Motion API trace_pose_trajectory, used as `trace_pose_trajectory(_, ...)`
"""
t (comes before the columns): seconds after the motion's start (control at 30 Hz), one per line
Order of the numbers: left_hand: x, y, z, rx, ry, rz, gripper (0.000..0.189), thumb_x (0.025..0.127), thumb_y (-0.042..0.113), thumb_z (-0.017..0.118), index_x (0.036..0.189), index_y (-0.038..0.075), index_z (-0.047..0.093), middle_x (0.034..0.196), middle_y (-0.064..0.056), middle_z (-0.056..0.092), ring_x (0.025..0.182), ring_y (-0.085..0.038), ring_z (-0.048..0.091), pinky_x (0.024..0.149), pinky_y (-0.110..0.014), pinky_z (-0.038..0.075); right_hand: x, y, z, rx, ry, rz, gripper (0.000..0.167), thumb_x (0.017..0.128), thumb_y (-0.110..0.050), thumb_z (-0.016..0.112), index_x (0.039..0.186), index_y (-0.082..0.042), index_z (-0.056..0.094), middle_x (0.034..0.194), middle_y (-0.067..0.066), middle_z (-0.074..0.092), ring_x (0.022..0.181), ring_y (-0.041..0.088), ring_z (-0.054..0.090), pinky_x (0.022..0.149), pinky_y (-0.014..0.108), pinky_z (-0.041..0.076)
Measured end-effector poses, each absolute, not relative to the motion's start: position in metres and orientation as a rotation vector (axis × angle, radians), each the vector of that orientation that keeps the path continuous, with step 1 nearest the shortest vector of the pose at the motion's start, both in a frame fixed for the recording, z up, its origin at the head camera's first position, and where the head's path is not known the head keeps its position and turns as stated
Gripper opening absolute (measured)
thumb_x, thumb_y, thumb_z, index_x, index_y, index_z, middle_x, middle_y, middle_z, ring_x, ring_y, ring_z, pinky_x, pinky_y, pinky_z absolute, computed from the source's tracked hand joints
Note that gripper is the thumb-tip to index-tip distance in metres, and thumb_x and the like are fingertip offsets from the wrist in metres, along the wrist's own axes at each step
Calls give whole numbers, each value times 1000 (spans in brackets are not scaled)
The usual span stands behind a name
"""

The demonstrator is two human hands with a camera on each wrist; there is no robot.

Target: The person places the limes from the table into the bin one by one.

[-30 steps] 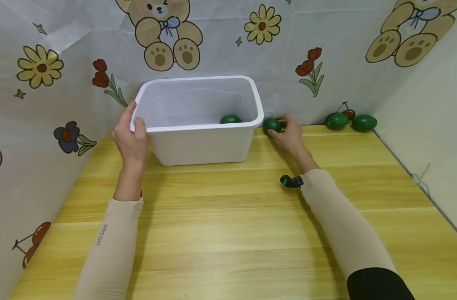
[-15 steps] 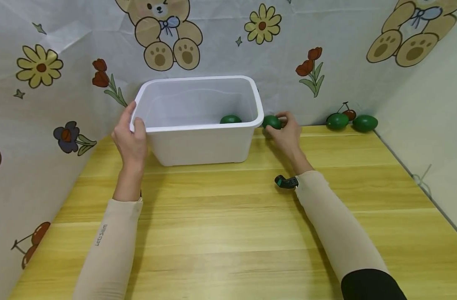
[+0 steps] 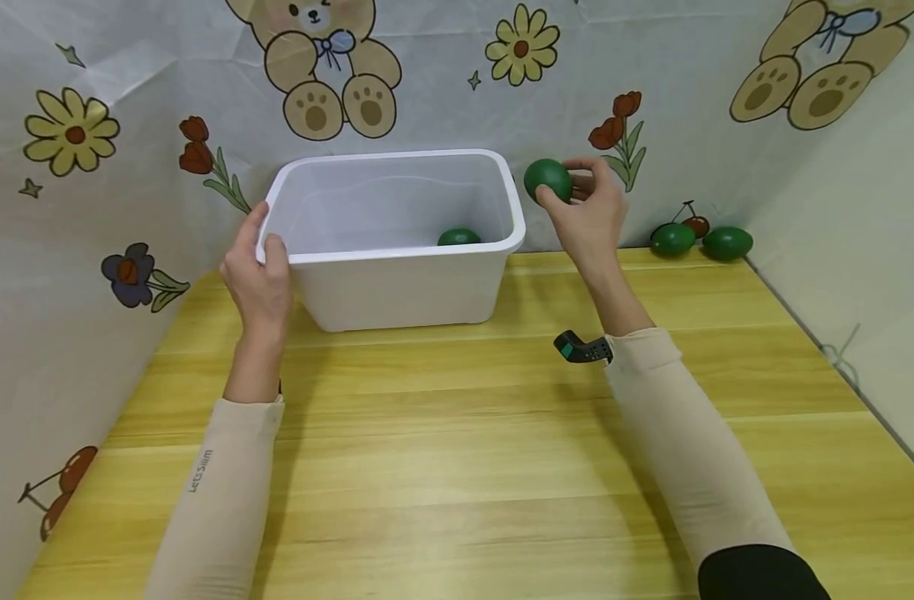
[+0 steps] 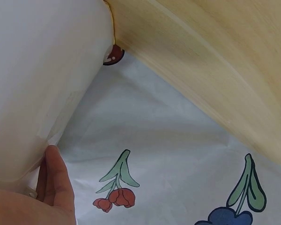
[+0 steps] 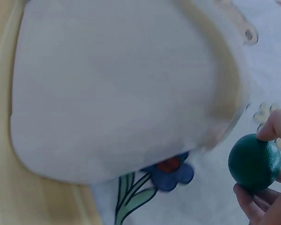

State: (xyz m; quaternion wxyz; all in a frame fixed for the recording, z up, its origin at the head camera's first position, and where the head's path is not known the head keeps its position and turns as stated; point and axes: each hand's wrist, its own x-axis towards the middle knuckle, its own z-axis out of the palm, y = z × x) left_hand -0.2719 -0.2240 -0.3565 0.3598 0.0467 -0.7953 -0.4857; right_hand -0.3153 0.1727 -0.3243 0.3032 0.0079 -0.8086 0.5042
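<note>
A white plastic storage bin [image 3: 397, 292] stands on the wooden table against the back wall. At its left end my left hand [image 3: 257, 287] grips the rim, fingers along the outer wall and thumb at the near corner; the left wrist view shows its fingers [image 4: 60, 176] against the white wall. My right hand [image 3: 595, 217] pinches a dark green egg [image 3: 546, 181] between thumb and fingers, raised just right of the bin's right rim. In the right wrist view the smooth egg [image 5: 253, 161] is apart from the bin. Inside the bin lies another green egg [image 3: 459, 237], partly hidden by the front rim.
Two more green eggs, a left one [image 3: 672, 240] and a right one [image 3: 727, 243], lie side by side at the table's far right corner. A patterned sheet [image 3: 442, 100] with bears and flowers covers the back wall. Wood-grain tabletop [image 3: 442, 458] extends in front of the bin.
My right hand has lifted the green egg from the table beside the bin up to about rim height. The left hand and the bin have stayed in place.
</note>
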Motion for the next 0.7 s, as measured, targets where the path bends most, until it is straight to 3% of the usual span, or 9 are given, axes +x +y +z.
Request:
trace_pose_trajectory(0.27, -271, -225, -357, 118, -2057, -1246, 50, 101, 27, 46, 147, 19, 64, 147, 6, 64, 136, -11, 62, 110, -37, 53, -307, 142, -293, 195, -2162, 1387, 48, 91, -31, 80, 132, -13, 63, 121, 11, 73, 107, 20, 72, 98, 27, 60)
trace_pose_trajectory(0.53, -273, -225, -358, 112, -2050, -1243, 51, 100, 27, 46, 146, 18, 65, 146, 3, 65, 134, -11, 63, 110, -37, 53, -317, 121, -297, 224, -2277, 1288, 49, 92, -25, 77, 134, -10, 59, 122, 11, 74, 108, 20, 71, 99, 28, 59)
trace_pose_trajectory(0.7, -274, -226, -357, 106, -2055, -1240, 51, 99, 28, 46, 146, 18, 64, 146, 4, 65, 134, -11, 63, 110, -38, 53, -316, 117, -299, 200, -2219, 1419, 49, 95, -24, 73, 138, -8, 56, 132, 13, 68, 121, 19, 66, 107, 26, 54)
